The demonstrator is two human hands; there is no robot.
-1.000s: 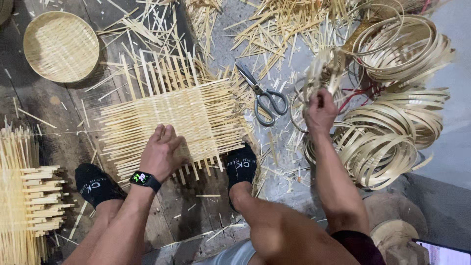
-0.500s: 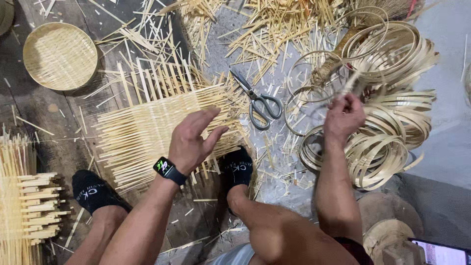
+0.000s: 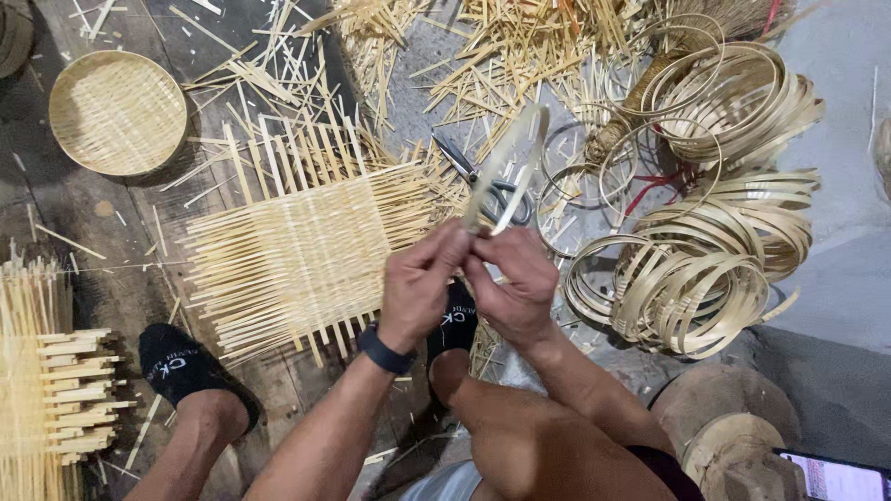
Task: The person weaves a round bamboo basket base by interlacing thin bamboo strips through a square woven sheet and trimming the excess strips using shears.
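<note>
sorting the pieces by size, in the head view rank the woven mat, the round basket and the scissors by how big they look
1. Woven mat, clearly largest.
2. Round basket.
3. Scissors, smallest, though partly hidden behind the bamboo ring both hands hold.

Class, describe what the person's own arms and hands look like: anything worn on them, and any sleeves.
Both forearms are bare, with no sleeves in view. The left hand has a dark band, like a watch strap, around its wrist. The right hand shows nothing on its wrist, and no gloves or rings can be made out on either hand.
</note>
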